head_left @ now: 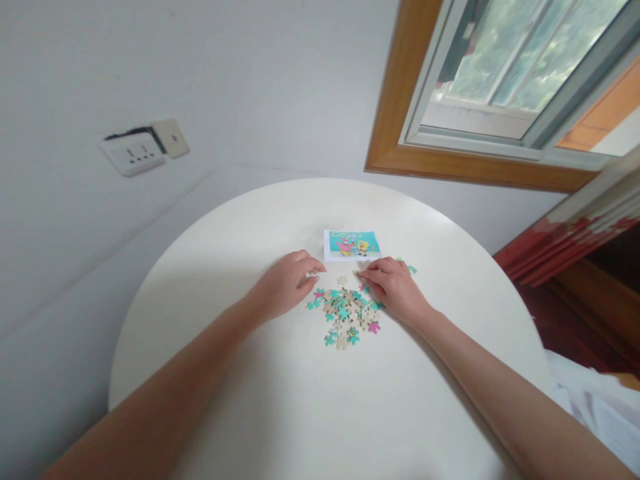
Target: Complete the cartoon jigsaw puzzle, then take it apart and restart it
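Note:
A heap of loose jigsaw puzzle pieces (pixel 344 311) lies on the white round table (pixel 320 413), some turquoise or pink side up, others showing plain beige backs. Left of the heap, my left hand (pixel 280 287) has thumb and fingers closed around a pale puzzle piece (pixel 312 274), mostly covered by the fingers. My right hand (pixel 397 288) pinches a small puzzle piece (pixel 356 273) at the heap's upper right. Between the hands sits a single beige piece (pixel 342 280). Just beyond them is a picture card (pixel 353 245) with a pink and a yellow cartoon figure.
A few turquoise pieces (pixel 412 270) lie beyond my right hand. The table stands near a white wall (pixel 250 80) with a socket plate (pixel 135 153). A wood-framed window (pixel 400 160) and a red curtain (pixel 535 250) are to the right. Papers (pixel 595 407) lie at the lower right.

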`<action>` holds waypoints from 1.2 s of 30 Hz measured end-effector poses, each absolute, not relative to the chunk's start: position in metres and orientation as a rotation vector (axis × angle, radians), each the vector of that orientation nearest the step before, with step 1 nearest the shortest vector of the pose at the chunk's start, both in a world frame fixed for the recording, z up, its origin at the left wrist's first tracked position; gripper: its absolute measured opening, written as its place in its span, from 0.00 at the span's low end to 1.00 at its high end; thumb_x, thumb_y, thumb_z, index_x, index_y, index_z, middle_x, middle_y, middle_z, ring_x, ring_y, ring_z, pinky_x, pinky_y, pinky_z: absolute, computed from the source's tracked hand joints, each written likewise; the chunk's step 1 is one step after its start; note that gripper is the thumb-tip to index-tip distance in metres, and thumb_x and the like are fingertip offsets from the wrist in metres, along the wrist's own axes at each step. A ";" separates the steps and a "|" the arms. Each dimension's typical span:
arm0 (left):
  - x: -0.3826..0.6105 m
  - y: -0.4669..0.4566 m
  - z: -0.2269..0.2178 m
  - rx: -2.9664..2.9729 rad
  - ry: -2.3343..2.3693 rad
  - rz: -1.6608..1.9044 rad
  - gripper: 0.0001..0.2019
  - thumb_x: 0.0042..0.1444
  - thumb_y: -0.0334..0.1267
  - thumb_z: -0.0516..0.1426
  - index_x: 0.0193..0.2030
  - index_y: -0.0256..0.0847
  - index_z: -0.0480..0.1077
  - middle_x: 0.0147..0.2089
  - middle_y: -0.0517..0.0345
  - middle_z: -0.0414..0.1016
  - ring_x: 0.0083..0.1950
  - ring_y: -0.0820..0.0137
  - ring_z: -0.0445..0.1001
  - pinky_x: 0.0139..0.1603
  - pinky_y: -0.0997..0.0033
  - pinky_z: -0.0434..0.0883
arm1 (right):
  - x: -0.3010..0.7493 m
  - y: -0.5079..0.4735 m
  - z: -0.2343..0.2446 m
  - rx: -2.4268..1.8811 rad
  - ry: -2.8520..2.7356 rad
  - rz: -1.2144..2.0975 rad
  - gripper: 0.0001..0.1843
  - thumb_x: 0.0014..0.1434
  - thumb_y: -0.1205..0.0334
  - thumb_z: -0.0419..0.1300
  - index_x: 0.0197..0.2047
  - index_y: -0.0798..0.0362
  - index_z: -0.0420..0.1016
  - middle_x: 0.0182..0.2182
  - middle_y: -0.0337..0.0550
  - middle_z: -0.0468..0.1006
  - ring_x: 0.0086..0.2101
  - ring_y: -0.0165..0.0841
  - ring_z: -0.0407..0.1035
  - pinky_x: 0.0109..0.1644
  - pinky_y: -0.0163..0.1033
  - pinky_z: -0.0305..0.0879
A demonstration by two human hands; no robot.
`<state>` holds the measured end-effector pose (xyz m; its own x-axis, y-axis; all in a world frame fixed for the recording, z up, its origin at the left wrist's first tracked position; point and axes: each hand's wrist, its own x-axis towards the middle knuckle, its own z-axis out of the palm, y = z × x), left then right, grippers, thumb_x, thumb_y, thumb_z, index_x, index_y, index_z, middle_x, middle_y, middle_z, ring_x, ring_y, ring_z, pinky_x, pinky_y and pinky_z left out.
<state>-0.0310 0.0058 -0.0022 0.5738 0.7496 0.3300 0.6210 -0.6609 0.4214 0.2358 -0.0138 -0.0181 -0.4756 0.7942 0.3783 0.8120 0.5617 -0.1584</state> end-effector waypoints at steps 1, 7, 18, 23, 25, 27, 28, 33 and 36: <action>-0.034 0.007 -0.001 2.558 1.083 0.698 0.10 0.59 0.31 0.51 0.43 0.40 0.72 0.40 0.53 0.70 0.42 0.67 0.69 0.45 0.67 0.67 | 0.235 -0.015 -0.018 -1.294 -2.387 -0.053 0.14 0.64 0.65 0.51 0.46 0.48 0.77 0.41 0.47 0.76 0.42 0.40 0.65 0.42 0.46 0.55; -0.040 0.003 0.005 2.548 0.900 0.545 0.11 0.56 0.35 0.56 0.46 0.43 0.74 0.42 0.54 0.70 0.46 0.66 0.70 0.49 0.67 0.66 | 0.230 -0.028 -0.013 -1.127 -2.384 0.084 0.15 0.62 0.66 0.53 0.50 0.48 0.75 0.43 0.48 0.76 0.44 0.39 0.66 0.46 0.47 0.58; -0.028 -0.001 0.003 2.534 0.941 0.531 0.08 0.59 0.38 0.55 0.40 0.43 0.76 0.40 0.55 0.69 0.42 0.68 0.70 0.45 0.70 0.66 | 0.225 -0.036 -0.008 -0.974 -2.457 0.235 0.16 0.57 0.70 0.55 0.45 0.46 0.78 0.41 0.45 0.77 0.42 0.37 0.68 0.48 0.46 0.61; -0.020 -0.001 -0.002 2.455 0.989 0.681 0.08 0.59 0.35 0.54 0.38 0.40 0.75 0.38 0.55 0.69 0.40 0.69 0.70 0.42 0.71 0.67 | 0.223 -0.034 -0.011 -0.986 -2.361 0.312 0.15 0.62 0.66 0.52 0.50 0.49 0.75 0.39 0.45 0.78 0.42 0.36 0.69 0.48 0.45 0.62; -0.016 -0.002 -0.004 2.347 1.000 0.718 0.09 0.60 0.38 0.53 0.38 0.39 0.75 0.37 0.56 0.68 0.36 0.71 0.69 0.36 0.73 0.67 | 0.222 -0.035 -0.010 -1.003 -2.313 0.339 0.15 0.64 0.64 0.50 0.50 0.50 0.74 0.39 0.45 0.78 0.42 0.35 0.69 0.49 0.45 0.62; -0.011 -0.004 -0.004 2.255 0.996 0.736 0.10 0.60 0.40 0.53 0.36 0.39 0.74 0.36 0.57 0.67 0.33 0.74 0.68 0.32 0.75 0.66 | 0.220 -0.036 -0.008 -1.018 -2.265 0.364 0.14 0.65 0.62 0.51 0.48 0.50 0.75 0.39 0.45 0.78 0.42 0.35 0.69 0.50 0.45 0.62; -0.009 -0.005 -0.003 2.224 0.990 0.745 0.11 0.60 0.41 0.53 0.35 0.39 0.74 0.35 0.57 0.66 0.32 0.74 0.67 0.31 0.76 0.65 | 0.219 -0.037 -0.006 -1.024 -2.244 0.383 0.13 0.65 0.62 0.52 0.47 0.49 0.75 0.39 0.44 0.78 0.42 0.35 0.69 0.50 0.45 0.62; -0.001 -0.011 0.001 2.160 0.933 0.774 0.10 0.60 0.39 0.53 0.34 0.38 0.74 0.35 0.58 0.66 0.31 0.75 0.66 0.31 0.76 0.65 | 0.214 -0.040 -0.003 -1.078 -2.132 0.514 0.08 0.63 0.61 0.55 0.38 0.49 0.76 0.35 0.42 0.78 0.40 0.34 0.69 0.48 0.44 0.62; 0.001 -0.014 0.001 2.194 0.903 0.763 0.10 0.61 0.39 0.53 0.35 0.39 0.75 0.35 0.58 0.66 0.33 0.74 0.67 0.32 0.75 0.65 | 0.210 -0.042 -0.002 -1.119 -2.070 0.565 0.08 0.62 0.62 0.55 0.35 0.50 0.75 0.31 0.41 0.76 0.37 0.33 0.68 0.46 0.42 0.62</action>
<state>0.0010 -0.0135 0.0010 0.5960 0.7580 0.2650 0.3877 -0.5607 0.7317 0.2096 -0.0416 -0.0021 -0.3762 0.8468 0.3760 0.5383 0.5301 -0.6551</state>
